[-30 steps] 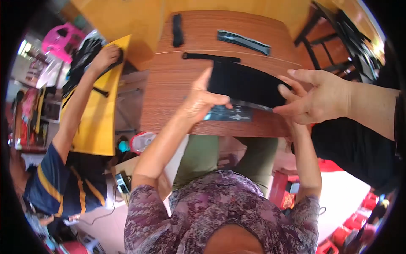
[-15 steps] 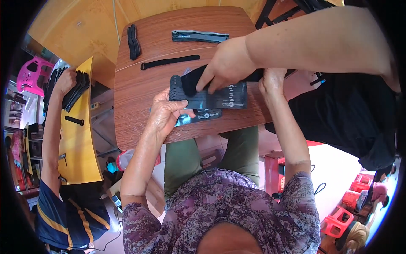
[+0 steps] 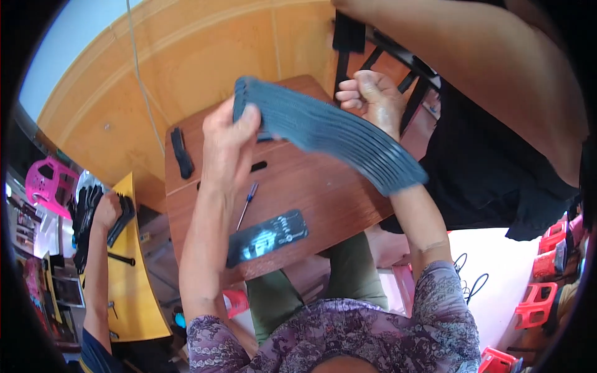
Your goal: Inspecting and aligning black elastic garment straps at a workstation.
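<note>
My left hand (image 3: 230, 137) grips one end of a bundle of dark strips (image 3: 329, 130), thumb on top. The strips lie side by side, held up above the table and sagging to the right; motion blurs them a little. The bundle's free end passes in front of my right forearm. My right hand (image 3: 376, 102) is raised beyond the strips, its fingers curled in and nothing visible in them. Below, a shiny dark flat package (image 3: 267, 236) lies near the table's front edge, with a slim screwdriver (image 3: 249, 202) beside it.
The brown wooden table (image 3: 329, 177) also bears a black strap bundle (image 3: 180, 152) at the left. Another person's arm (image 3: 485, 68) reaches across the upper right, near a hanging black piece (image 3: 349, 31). At left, another worker's hand (image 3: 107, 209) holds black straps over a yellow table (image 3: 140, 280).
My left hand has lifted the strips off the table, up and away. My right hand has risen too. The other person's arm has drawn back to the upper right, and the view has shifted.
</note>
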A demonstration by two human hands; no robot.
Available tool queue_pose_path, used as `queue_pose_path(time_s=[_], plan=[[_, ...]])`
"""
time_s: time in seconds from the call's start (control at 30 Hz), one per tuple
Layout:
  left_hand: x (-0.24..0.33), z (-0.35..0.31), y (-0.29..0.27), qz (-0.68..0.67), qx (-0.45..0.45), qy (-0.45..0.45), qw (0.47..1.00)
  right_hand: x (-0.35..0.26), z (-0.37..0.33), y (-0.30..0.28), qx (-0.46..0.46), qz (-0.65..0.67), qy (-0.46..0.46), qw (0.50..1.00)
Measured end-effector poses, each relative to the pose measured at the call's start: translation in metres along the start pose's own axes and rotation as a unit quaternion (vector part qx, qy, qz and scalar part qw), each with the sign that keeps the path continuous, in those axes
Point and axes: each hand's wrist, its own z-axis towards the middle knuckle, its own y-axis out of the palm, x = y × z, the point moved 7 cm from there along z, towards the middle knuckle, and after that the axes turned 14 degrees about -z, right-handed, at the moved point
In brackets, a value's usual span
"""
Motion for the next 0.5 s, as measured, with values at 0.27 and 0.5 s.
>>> queue_pose_path(time_s=[0.27, 0.5], plan=[[-0.006, 0.09, -0.007, -0.015, -0.082, -0.016, 0.996, -0.008, -0.007, 0.025, -0.2, -0.044, 0.009, 0.979], [-0.03, 0.07, -0.026, -0.026, 0.008, -0.058, 0.998, 0.035, -0.022, -0.022, -0.187, 0.021, 0.144, 0.972]])
